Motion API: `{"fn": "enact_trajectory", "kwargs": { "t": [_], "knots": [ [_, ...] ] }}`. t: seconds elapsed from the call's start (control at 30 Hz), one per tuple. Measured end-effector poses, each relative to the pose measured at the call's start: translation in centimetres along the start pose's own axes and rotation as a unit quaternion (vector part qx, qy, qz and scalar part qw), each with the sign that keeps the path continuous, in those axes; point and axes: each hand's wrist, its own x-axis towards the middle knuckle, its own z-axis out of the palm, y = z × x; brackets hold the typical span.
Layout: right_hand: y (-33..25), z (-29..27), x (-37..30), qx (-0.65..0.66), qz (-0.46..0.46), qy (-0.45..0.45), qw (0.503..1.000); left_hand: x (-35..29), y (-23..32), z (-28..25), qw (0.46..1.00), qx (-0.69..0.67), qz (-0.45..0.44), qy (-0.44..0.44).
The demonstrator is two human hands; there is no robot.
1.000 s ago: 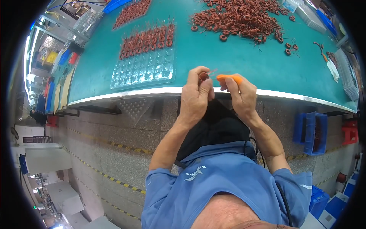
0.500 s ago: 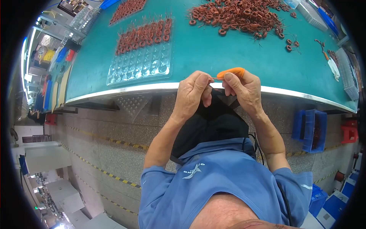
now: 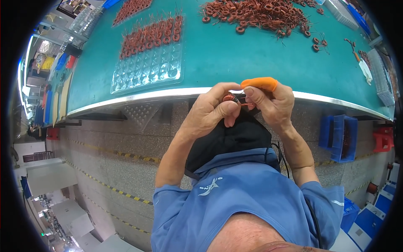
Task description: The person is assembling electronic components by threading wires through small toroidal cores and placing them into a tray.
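"Copper-red wire ring (image 3: 230, 98), pinched between thumb and fingers of the left hand (image 3: 213, 110), near the front edge of the green table (image 3: 214, 59)!"

"And the right hand (image 3: 273, 102)?"

"Curled beside it, orange cover (image 3: 259, 82) on one finger, tips at the wire ends (image 3: 246, 104); whether gripping, impossible to tell."

"Farther out?"

"Clear tray (image 3: 145, 72) to the left, part-filled with rings (image 3: 157, 41); beyond, rightward, a big heap (image 3: 260, 16) of them!"

White lettering (image 3: 204, 187) stands beside a pale winged emblem (image 3: 211, 187) on the blue shirt (image 3: 260, 195).
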Motion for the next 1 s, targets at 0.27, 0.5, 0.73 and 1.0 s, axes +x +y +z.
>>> {"fn": "enact_trajectory", "kwargs": {
  "t": [0.27,0.5,0.73,1.0],
  "knots": [
    [0.8,0.0,0.1,0.183,0.096,0.012,0.978,0.0,-0.7,1.6,0.989,0.095,0.066,0.088],
    [2.1,0.5,-0.9,-0.021,-0.024,0.051,0.998,0.1,-1.0,2.5,0.978,0.140,0.050,0.146],
    [1.9,0.6,-1.6,0.147,0.066,0.044,0.986,-0.5,-0.5,2.4,0.979,0.145,0.051,0.132],
    [2.0,-1.1,-1.1,0.109,0.052,-0.034,0.992,-0.5,0.2,1.4,0.989,0.139,-0.015,0.038]
  ]
}}
